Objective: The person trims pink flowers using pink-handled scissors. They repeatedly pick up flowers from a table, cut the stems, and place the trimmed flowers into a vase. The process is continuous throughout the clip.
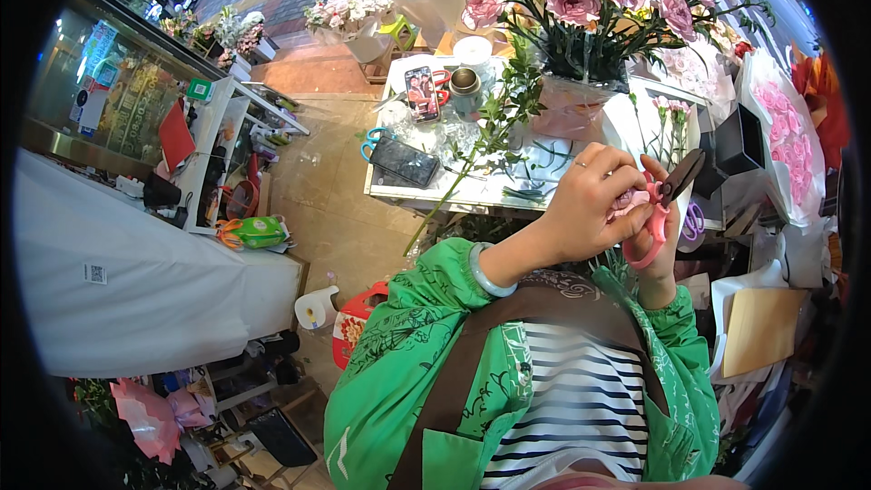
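My left hand (599,201), with a ring and a pale bangle at its wrist, pinches a small pink flower (627,203) in front of my chest. Close against it on the right, my right hand (656,245) holds pink-handled floral shears (654,238), their dark blades pointing up and to the right. The flower's stem is mostly hidden by my fingers. Beyond my hands, several pink carnations (573,5) stand in a wrapped clear container on the white table (449,199). A few smaller pink carnations (670,109) lie on white paper just above my hands.
On the table are a leafy green branch (486,133), a dark phone (405,160), a phone with a lit screen (422,94), a metal cup (465,82) and blue-handled scissors (373,143). A black box (738,141) and a wrapped pink bouquet (782,136) stand at the right.
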A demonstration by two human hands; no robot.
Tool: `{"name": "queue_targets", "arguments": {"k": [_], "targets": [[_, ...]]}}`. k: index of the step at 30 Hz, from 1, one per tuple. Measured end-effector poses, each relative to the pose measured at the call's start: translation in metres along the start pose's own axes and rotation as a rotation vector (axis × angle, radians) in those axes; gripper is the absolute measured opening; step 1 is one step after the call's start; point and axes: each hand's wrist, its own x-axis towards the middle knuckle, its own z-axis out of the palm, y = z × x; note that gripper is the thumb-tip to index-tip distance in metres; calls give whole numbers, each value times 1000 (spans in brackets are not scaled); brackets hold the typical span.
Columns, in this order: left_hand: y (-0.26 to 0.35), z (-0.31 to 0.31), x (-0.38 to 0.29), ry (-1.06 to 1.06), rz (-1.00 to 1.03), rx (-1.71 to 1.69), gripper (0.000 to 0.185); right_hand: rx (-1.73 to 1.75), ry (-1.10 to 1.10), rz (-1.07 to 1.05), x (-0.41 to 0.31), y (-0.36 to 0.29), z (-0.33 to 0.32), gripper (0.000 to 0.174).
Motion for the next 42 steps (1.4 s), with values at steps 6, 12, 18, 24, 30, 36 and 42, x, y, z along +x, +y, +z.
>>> {"name": "queue_targets", "arguments": {"k": [6, 12, 18, 24, 30, 36, 42], "targets": [[-2, 13, -8, 139, 156, -45, 23, 7, 4, -7, 1, 0, -1, 76], [-5, 19, -16, 73, 41, -339, 24, 39, -47, 11, 1, 1, -7, 82], [3, 18, -20, 52, -286, -798, 16, 75, -20, -12, 1, 0, -3, 86], [-14, 13, -18, -45, -333, -700, 18, 83, -56, 26, 5, -5, 1, 89], [-13, 23, -20, -1, -458, -789, 26, 65, 11, 41, 7, -6, 6, 91], [-12, 26, -24, -38, -421, -753, 38, 52, 21, 17, 9, -3, 0, 94], [-11, 33, -30, -27, -461, -911, 59, -44, -18, -66, 15, -8, -12, 87]]}}
